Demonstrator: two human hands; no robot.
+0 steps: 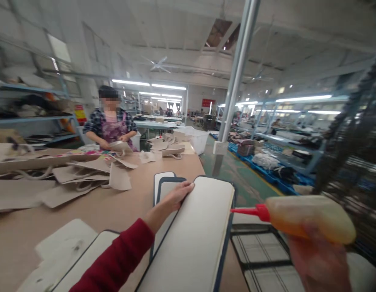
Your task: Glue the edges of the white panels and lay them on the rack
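Observation:
My left hand (pixel 180 194) grips the left edge of a long white panel (pixel 194 231) with dark blue edging, its thumb on the top face near the far end. In my right hand (pixel 320 255) is a clear squeeze bottle (pixel 309 217) of amber liquid, lying nearly level. Its red nozzle (pixel 248 211) points left, with the tip at the panel's right edge, where a thin yellowish line runs along the border. Similar panels (pixel 167 194) lie beneath and left of the held one.
Beige cut pieces (pixel 84 178) are heaped on the brown table (pixel 139 178) at left. Across it a person (pixel 110 121) handles a piece. A metal post (pixel 236 77) rises beyond the table's right edge. Dark-framed panels (pixel 261 247) lie at lower right.

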